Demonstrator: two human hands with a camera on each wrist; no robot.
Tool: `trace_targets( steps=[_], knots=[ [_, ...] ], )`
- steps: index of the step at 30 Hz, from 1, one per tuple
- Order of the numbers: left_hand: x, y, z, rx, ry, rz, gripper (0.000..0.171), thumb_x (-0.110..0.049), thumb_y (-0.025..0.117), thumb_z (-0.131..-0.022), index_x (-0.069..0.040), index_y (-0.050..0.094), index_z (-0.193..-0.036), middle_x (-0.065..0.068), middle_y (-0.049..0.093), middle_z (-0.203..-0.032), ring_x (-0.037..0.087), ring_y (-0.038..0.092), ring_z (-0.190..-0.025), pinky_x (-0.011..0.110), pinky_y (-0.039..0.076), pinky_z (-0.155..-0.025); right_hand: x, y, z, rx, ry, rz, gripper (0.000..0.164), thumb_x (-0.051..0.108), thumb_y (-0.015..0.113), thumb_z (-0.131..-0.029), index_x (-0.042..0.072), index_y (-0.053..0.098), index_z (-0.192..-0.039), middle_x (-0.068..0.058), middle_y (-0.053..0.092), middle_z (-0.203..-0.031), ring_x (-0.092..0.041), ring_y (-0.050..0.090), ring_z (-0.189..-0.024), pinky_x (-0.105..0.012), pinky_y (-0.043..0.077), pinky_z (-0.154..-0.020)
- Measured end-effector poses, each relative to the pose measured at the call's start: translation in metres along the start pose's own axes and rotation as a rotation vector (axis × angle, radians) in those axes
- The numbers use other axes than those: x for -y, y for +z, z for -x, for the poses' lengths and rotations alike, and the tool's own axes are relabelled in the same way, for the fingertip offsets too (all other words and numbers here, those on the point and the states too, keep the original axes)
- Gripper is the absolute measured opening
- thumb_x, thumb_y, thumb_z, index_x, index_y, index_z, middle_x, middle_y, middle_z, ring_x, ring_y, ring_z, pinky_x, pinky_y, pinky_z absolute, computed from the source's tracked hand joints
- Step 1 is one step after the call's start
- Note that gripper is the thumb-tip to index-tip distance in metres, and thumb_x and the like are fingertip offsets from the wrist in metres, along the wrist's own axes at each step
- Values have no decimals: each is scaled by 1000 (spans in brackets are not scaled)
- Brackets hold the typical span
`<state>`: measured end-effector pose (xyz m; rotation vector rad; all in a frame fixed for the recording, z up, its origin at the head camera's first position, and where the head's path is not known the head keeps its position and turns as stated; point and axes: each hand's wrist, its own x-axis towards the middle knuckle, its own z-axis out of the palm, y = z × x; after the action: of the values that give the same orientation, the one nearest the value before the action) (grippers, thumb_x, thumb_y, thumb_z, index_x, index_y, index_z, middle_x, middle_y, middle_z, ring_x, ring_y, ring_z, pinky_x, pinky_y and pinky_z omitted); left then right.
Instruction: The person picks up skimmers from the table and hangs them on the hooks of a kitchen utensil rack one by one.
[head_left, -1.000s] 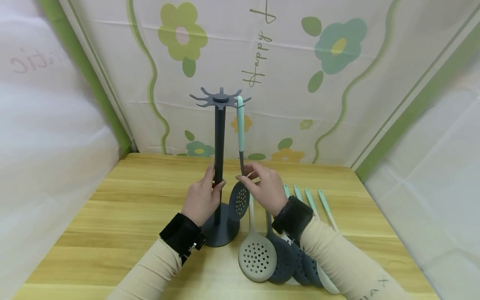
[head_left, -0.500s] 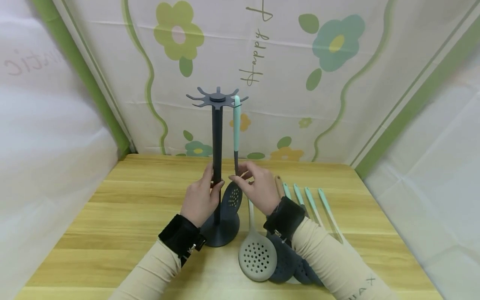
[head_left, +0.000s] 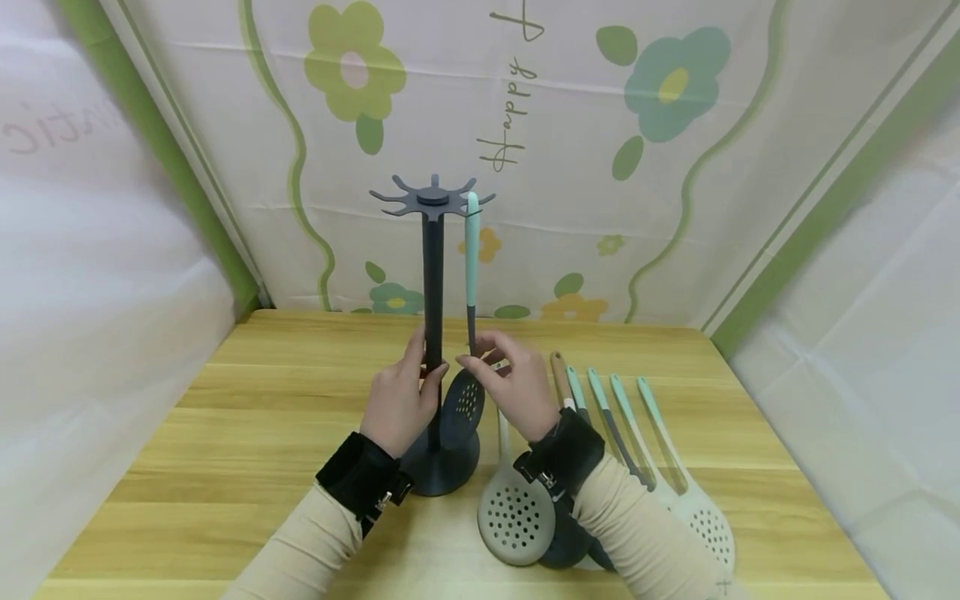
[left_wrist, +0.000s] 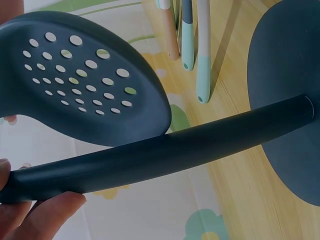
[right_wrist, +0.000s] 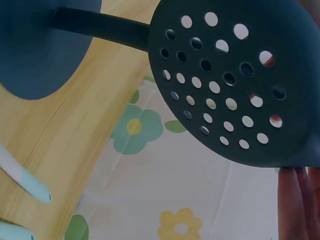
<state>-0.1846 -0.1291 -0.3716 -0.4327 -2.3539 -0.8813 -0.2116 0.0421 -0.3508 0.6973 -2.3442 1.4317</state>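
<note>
A dark utensil stand (head_left: 433, 283) with a ring of hooks on top rises from a round base. My left hand (head_left: 400, 402) grips its pole partway down. Beside the pole, a skimmer (head_left: 472, 258) with a mint handle and dark perforated head stands upright, its handle top at one of the right-hand hooks. My right hand (head_left: 510, 379) pinches the skimmer's dark neck just above the head. In the left wrist view the skimmer head (left_wrist: 85, 75) overlaps the pole (left_wrist: 150, 160); in the right wrist view the head (right_wrist: 225, 85) fills the upper right, with fingers below it.
A light grey skimmer (head_left: 516, 515) lies on the wooden table (head_left: 262, 433) in front of the right hand. Several more utensils lie to the right, including a white slotted one (head_left: 708, 525), partly under the right forearm. A flowered cloth (head_left: 555, 192) hangs behind.
The right hand and dark skimmer have shifted slightly left, closer to the pole, and the right forearm has moved left, uncovering more utensils. The left hand keeps its grip on the pole.
</note>
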Motion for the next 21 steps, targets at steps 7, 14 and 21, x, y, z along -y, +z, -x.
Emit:
trace_targets(
  steps=[7, 14, 21],
  knots=[
    [1, 1, -1, 5, -4, 0, 49, -9, 65, -96, -6, 39, -138, 19, 74, -95, 33, 74, -78, 43, 60, -63, -2, 3, 0, -26, -15, -17, 17, 19, 72, -92, 8, 71, -105, -8, 70, -93, -19, 66, -78, -38, 59, -66],
    [1, 1, -2, -5, 13, -6, 48, -9, 65, -96, -5, 40, -137, 19, 74, -94, 32, 74, -77, 42, 60, -61, -3, 2, 0, -19, -7, -36, 18, 18, 71, -92, 7, 71, -106, -9, 70, -95, -21, 66, -79, -40, 59, -67],
    [2, 2, -1, -7, 15, -6, 48, -8, 66, -95, -4, 40, -136, 19, 74, -94, 31, 74, -77, 42, 60, -62, -1, -1, 0, 20, 43, -64, 22, 19, 71, -92, 7, 70, -111, -9, 70, -99, -21, 65, -85, -39, 58, -71]
  ],
)
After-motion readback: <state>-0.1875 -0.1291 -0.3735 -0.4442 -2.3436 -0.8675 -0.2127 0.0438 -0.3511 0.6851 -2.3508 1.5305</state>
